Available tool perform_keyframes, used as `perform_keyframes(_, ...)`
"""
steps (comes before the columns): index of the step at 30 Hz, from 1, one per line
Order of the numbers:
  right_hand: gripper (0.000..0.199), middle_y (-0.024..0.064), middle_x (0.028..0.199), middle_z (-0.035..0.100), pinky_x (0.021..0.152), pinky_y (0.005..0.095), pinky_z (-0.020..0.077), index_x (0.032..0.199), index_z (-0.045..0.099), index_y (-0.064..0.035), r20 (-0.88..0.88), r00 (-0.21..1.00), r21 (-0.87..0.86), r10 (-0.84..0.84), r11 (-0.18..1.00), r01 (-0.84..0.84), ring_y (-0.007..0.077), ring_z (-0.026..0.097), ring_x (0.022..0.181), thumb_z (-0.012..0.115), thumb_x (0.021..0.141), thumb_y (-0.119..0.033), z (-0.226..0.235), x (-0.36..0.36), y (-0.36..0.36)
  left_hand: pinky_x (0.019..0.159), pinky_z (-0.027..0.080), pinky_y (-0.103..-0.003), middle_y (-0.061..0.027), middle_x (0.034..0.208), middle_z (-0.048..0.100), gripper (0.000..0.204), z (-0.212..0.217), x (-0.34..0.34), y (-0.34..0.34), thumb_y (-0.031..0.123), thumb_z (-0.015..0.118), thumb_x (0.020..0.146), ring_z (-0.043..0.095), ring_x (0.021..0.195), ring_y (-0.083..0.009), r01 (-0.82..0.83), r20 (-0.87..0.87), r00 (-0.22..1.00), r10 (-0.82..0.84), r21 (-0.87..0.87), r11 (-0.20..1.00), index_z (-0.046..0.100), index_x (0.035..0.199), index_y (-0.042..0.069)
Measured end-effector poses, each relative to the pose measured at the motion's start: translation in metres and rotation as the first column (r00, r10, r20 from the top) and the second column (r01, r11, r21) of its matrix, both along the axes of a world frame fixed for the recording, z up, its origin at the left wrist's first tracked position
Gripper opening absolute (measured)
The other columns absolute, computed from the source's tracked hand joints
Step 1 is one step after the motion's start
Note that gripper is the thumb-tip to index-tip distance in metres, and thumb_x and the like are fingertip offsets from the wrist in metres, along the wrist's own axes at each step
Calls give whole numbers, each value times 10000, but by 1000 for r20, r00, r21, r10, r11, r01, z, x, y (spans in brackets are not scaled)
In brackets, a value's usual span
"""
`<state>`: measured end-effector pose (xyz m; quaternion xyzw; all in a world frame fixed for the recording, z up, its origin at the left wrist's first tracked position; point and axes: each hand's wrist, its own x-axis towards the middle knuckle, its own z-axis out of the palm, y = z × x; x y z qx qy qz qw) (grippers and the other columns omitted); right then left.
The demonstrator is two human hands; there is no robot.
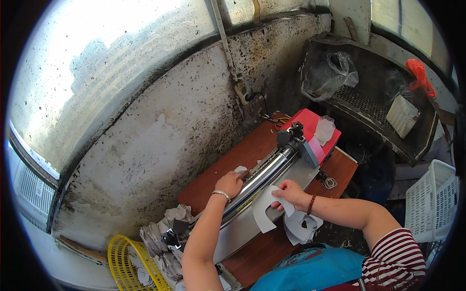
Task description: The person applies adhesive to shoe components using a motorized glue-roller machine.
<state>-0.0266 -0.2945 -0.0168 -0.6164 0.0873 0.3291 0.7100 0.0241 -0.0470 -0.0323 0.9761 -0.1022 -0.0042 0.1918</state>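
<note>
My left hand (229, 185), with a bracelet at its wrist, reaches over a roller machine (257, 181) to its far side. The fingers are curled down close together, and what they may hold is hidden. A small white piece (240, 169) shows just beyond them. On the near side, my right hand (291, 193) pinches a curved, cut-out white sheet piece (263, 213) between thumb and fingers, above the machine's metal feed plate (238, 236). Below that hand lies a pile of similar white cut pieces (302, 228).
The machine has a red end cover (306, 127) and stands on a brown table (213, 177). Stacked pale pieces (162, 233) and a yellow basket (121, 259) are at the left. A white crate (431, 201) is at the right; a dark metal rack (359, 102) holds plastic bags.
</note>
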Motion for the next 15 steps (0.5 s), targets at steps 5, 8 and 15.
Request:
perform_keyframes(5, 195, 124, 800, 550, 458, 345, 540, 853, 388, -33, 64, 997, 9, -49, 999, 48, 272, 648, 679, 578, 817, -62, -3, 2, 10, 832, 434, -394, -151, 1034, 590, 360, -12, 14, -10, 289, 441, 765, 570, 907, -330, -33, -366, 930, -13, -119, 992, 635, 956, 53)
perform_keyframes(8, 172, 80, 767, 541, 433, 287, 512, 825, 414, -39, 52, 999, -3, -9, 1000, 9, 221, 645, 639, 584, 803, -57, -2, 4, -3, 826, 435, -370, -153, 936, 622, 348, -4, 20, -17, 292, 507, 728, 585, 886, -315, -144, -450, 890, 76, -119, 982, 645, 949, 62)
perform_keyframes(15, 140, 55, 762, 556, 431, 239, 472, 817, 448, -44, 291, 946, -74, 141, 989, -125, 156, 627, 599, 584, 810, -77, -4, -21, -35, 696, 465, -326, -105, 752, 609, 163, -18, 41, 14, 89, 648, 606, 598, 733, -219, -366, -131, 930, 343, -243, 898, 598, 750, 30)
